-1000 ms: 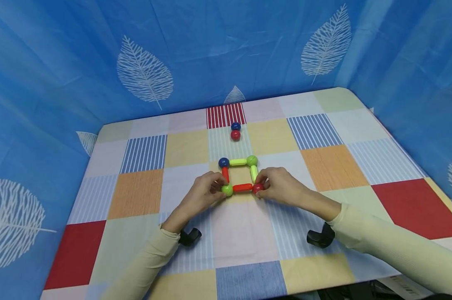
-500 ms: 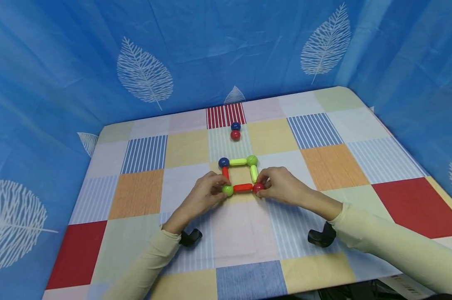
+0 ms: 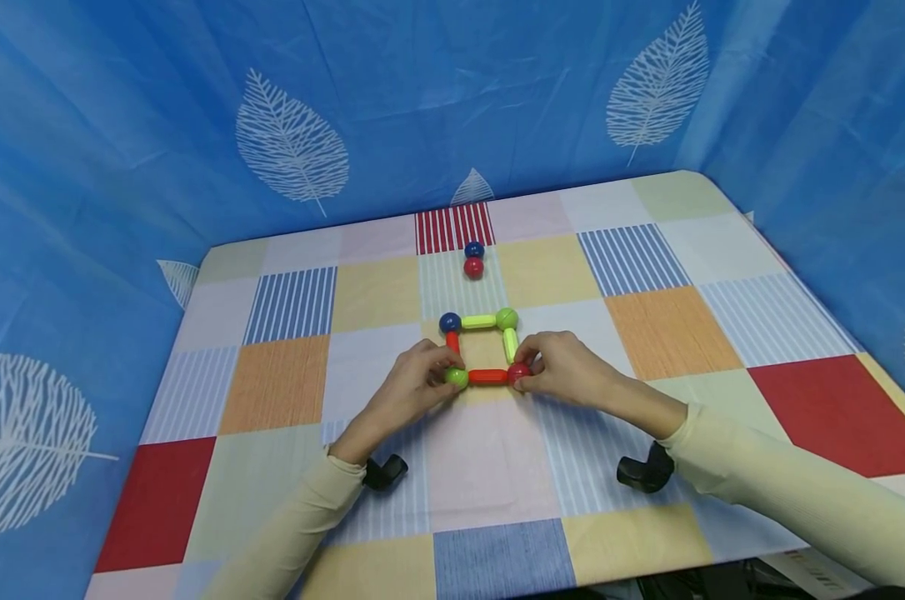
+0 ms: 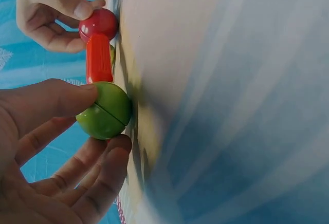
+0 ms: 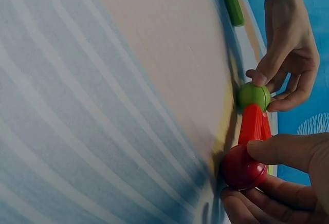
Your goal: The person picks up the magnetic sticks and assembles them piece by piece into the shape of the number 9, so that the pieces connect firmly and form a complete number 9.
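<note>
A square of magnetic rods and balls lies flat on the table. My left hand (image 3: 417, 381) pinches the green ball (image 4: 105, 112) at its near left corner. My right hand (image 3: 565, 371) pinches the red ball (image 5: 243, 167) at the near right corner. Between these two balls runs a red rod (image 3: 488, 377), touching both. Another red rod (image 3: 452, 342), partly behind my left fingers, leads to a blue ball (image 3: 449, 322). A yellow-green rod (image 3: 478, 321) joins that to a second green ball (image 3: 507, 318). On the right side another yellow-green rod (image 3: 510, 345) reaches toward my right fingers.
Beyond the square, a loose blue ball (image 3: 474, 249) and a red ball (image 3: 473, 267) sit together. A green rod (image 5: 234, 8) shows near the left wrist in the right wrist view. The patchwork tablecloth (image 3: 497, 467) meets a blue curtain (image 3: 422, 108) at the back.
My left fingers have shifted slightly right over the left red rod. The front red rod lies a little straighter. Both hands stay on the same balls.
</note>
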### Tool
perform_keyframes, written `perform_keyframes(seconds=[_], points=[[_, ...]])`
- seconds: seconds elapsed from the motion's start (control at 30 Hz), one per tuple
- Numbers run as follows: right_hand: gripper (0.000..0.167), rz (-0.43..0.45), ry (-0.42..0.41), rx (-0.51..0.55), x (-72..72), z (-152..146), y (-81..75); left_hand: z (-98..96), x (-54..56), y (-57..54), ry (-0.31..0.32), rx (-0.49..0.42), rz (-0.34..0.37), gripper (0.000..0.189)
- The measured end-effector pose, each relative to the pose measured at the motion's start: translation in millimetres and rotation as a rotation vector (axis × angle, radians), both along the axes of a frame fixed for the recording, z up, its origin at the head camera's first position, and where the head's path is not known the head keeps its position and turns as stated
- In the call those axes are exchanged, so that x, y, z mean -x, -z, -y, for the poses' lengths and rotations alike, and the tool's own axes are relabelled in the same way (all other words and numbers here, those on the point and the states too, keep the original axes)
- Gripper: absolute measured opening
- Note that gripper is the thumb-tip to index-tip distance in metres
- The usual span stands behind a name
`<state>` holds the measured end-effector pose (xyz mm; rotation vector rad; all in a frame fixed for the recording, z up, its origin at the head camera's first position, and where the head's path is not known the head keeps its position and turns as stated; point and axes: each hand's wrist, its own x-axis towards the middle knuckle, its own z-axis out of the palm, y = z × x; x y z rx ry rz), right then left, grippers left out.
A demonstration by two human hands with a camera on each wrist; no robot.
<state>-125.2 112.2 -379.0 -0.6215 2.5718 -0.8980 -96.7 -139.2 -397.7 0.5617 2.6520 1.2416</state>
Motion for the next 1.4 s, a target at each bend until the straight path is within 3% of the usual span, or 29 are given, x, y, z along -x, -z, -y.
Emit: perform_keyframes(seconds=[0.13, 0.27, 0.4, 0.57, 0.77, 1.07, 1.4], points=[[0.027, -0.038, 0.03, -0.009, 3.2, -2, -6.0, -0.6, 1.1, 0.4, 0.012, -0.018, 0.013, 0.021], [0.032, -0.088, 0.145, -0.031, 17.7, 1, -12.9, -0.3, 1.1, 1.8, 0.018, -0.029, 0.015, 0.02], [0.033, 0.062, 0.238, -0.054, 36.9, 9, -11.2, 0.1, 1.0, 3.9, 0.014, -0.029, 0.013, 0.02], [0.034, 0.25, 0.293, -0.059, 51.1, 17, -3.9, 0.7, 1.2, 3.8, 0.011, -0.027, 0.008, 0.022], [0.021, 0.345, 0.345, 0.001, 58.7, 19, -3.0, 1.0, 1.6, 4.2, 0.0, -0.031, 0.003, 0.023], [0.03, 0.518, 0.338, 0.195, 65.7, 10, -3.2, -1.5, -0.2, 3.1, -0.047, -0.018, 0.012, 0.021], [0.028, 0.564, 0.34, 0.233, 59.0, 9, -0.3, -1.4, -1.7, 3.8, -0.067, -0.024, 0.01, 0.02]])
